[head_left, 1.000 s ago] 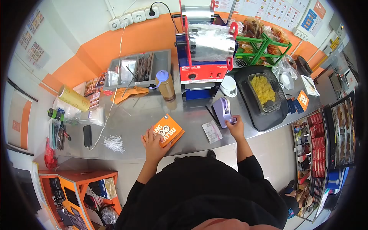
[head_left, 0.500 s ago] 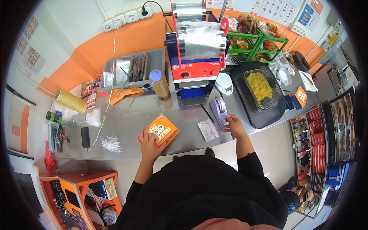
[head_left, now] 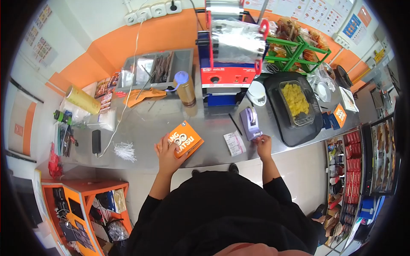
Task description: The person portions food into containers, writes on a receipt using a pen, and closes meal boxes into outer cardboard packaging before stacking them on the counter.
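An orange cardboard box point(head_left: 186, 137) with white lettering lies near the counter's front edge. My left hand point(head_left: 170, 154) grips its left and near side, fingers over the lid. A lilac tape dispenser point(head_left: 250, 124) stands to the right, its cutting end towards me. My right hand point(head_left: 263, 145) is at that end, thumb and fingers pinched together where the tape comes off. The clear strip itself is too fine to make out. Between my hands lie a printed paper slip point(head_left: 234, 143) and a thin black stick point(head_left: 235, 124).
Behind stands a red and blue sealing machine point(head_left: 228, 77), beside a bottle point(head_left: 185, 90) and a white scale point(head_left: 256, 92). A black tray point(head_left: 277, 117) bears a container of yellow food point(head_left: 295, 100). White twist ties point(head_left: 124, 151) and a black phone-like object point(head_left: 96, 141) lie left.
My right hand has moved slightly down the tape dispenser to its front end, fingers closing more tightly there. My left hand stays on the box. The whole view has shifted a little.
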A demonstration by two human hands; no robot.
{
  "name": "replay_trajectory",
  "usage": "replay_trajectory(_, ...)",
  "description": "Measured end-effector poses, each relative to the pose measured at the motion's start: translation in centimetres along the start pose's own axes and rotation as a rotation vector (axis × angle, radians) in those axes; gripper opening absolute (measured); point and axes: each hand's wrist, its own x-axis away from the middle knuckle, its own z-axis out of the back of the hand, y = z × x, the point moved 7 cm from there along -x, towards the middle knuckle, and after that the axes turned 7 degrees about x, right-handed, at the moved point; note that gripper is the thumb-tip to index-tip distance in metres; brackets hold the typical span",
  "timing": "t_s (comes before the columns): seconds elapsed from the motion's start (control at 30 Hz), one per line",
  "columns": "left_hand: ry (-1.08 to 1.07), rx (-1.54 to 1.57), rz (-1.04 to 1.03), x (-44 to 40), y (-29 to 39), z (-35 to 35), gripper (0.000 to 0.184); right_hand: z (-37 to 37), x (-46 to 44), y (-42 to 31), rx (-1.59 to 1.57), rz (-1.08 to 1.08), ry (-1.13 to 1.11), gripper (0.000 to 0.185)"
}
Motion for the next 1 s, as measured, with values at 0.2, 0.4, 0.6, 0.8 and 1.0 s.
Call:
replay_trajectory(0.2, 0.046, 0.074, -0.03, -0.3, -0.2, 0.5, 0.039, -1.0, 3.1, -11.2, 0.222, -0.235, -0.605, 0.019)
replay_trajectory(0.4, 0.028, 0.006, -0.04, 0.5, -0.7, -0.1, 0.038, -10.5, 9.1, -25.6, -0.363, 0.023, -0.79, 0.03)
replay_trajectory(0.6, 0.053, 0.014, -0.08, 0.9, -1.0, -0.3, 0.038, -17.2, 12.1, -26.2, -0.486, 0.047, -0.665, 0.028)
replay_trajectory(0.8, 0.074, 0.059, -0.083, 1.0, -0.9, 0.1, 0.034, -17.7, 12.1, -26.0, -0.301, 0.09, -0.45, 0.032)
replay_trajectory(1.0, 0.054, 0.047, -0.086, 1.0, -1.3, -0.3, 0.041, -17.4, 11.7, -26.1, -0.176, 0.019, -0.332, 0.037)
